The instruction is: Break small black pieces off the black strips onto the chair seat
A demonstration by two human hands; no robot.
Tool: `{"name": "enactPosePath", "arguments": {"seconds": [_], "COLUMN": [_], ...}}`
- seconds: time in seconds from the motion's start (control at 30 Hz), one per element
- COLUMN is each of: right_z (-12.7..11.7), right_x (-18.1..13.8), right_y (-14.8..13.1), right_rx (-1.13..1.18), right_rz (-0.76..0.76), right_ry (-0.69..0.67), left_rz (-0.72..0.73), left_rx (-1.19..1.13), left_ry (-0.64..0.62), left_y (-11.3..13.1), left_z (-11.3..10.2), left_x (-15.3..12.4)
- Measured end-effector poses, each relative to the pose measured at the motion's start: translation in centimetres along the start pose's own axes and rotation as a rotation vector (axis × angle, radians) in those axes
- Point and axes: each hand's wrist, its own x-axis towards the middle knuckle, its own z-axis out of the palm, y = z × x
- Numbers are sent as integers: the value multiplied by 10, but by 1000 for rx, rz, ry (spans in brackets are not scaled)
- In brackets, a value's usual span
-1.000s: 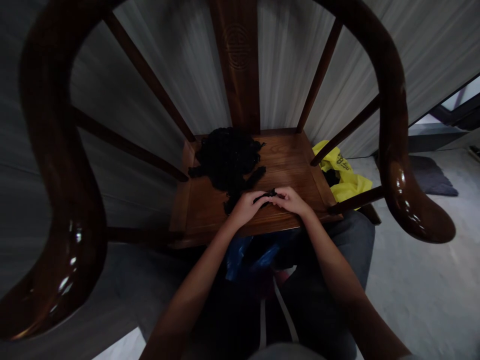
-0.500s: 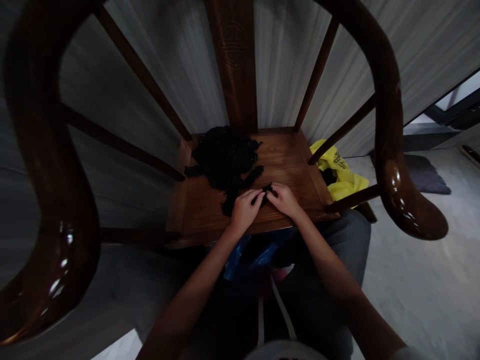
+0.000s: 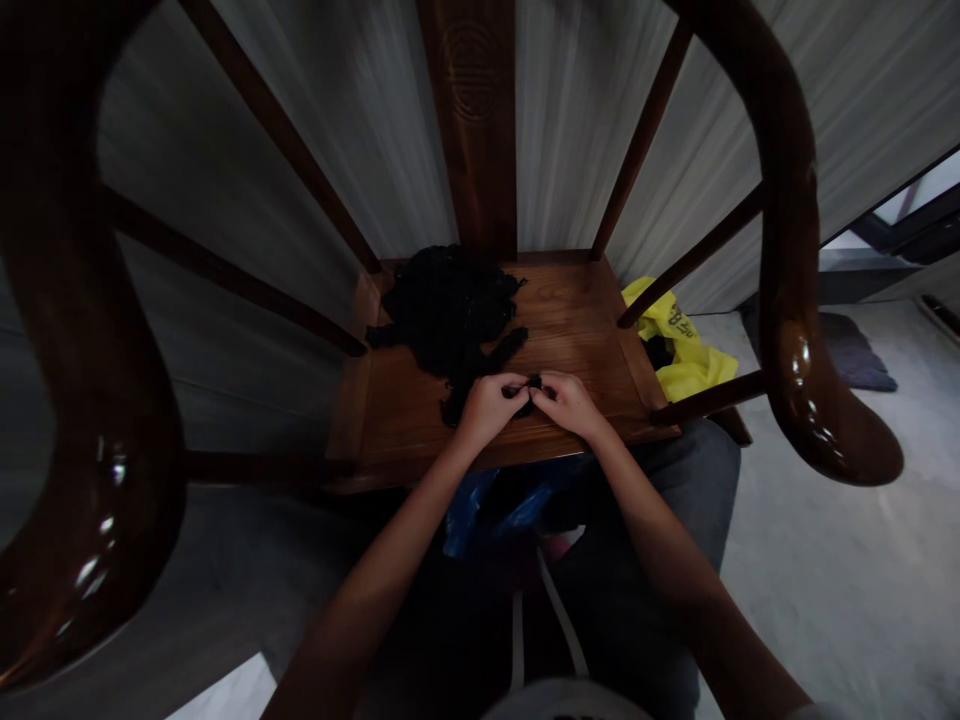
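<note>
Both forearms reached forward and inward from the lap, elbows low, and the wrists bent slightly so that the left hand [image 3: 489, 410] and the right hand [image 3: 570, 405] came together, knuckles up, just above the front of the seat. The fingers of both hands were curled and nearly closed, and the left fingertips [image 3: 511, 384] and right fingertips [image 3: 547, 384] pinched a small black piece [image 3: 534, 390] between them (its exact shape was hidden by the fingers). The piece lay right at the lower edge of a tangled black heap [image 3: 442, 320], whose material was too dark to make out, on the left and back part of the wooden seat [image 3: 574, 340]. The seat belonged to a dark, glossy horseshoe-back armchair [image 3: 787, 300], with a carved medallion on its back splat [image 3: 470, 75]. A yellow plastic bag [image 3: 679, 345] with dark lettering sat just beyond the right side of the seat. A blue plastic bag [image 3: 480, 510] showed on the lap below the front edge, above the grey trousers [image 3: 690, 490]. Grey curtains [image 3: 577, 130] hung behind the chair, and a dark mat [image 3: 855, 350] lay on the pale floor [image 3: 825, 560].
</note>
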Motion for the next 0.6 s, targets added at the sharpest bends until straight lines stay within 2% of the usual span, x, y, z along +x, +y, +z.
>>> {"name": "enactPosePath", "arguments": {"seconds": [0.1, 0.23, 0.4, 0.53, 0.6], "right_z": [1, -1, -8, -7, -7], "right_x": [0, 2, 11, 18, 19], "right_y": [1, 0, -7, -10, -6], "right_rx": [1, 12, 70, -24, 23], "right_rz": [-15, -15, 42, 128, 142], "right_ry": [-6, -22, -144, -116, -136], "left_rz": [38, 117, 114, 140, 142], "left_rx": [159, 411, 412, 386, 393], "left_ry": [-12, 105, 170, 181, 195], "left_y": [6, 14, 14, 12, 11], "left_z": [0, 3, 6, 5, 5], "left_x": [-3, -15, -19, -18, -18]}}
